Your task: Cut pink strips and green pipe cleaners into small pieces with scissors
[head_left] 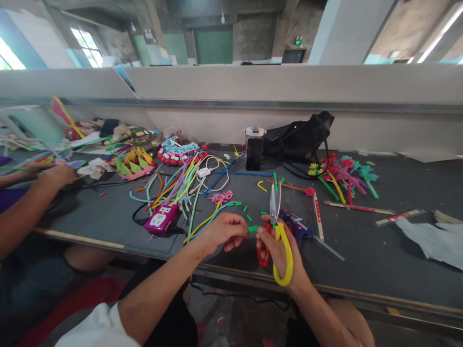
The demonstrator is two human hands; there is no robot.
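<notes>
My left hand pinches a short green pipe-cleaner piece at its fingertips. My right hand holds scissors with one yellow and one red handle. Their blades point up and away and stand slightly apart. The thumb and fingertips of that hand are close to the green piece's right end; whether they touch it I cannot tell. Several more green cut pieces lie on the table just beyond my hands. Behind my right hand is a dark blue glue gun, partly hidden, with a clear glue stick at its rear.
A purple power strip and a bundle of coloured pipe cleaners lie to the left. Further back stand a phone, a lidded cup and a black bag. Fuzzy flowers lie right. Another person's hand works far left.
</notes>
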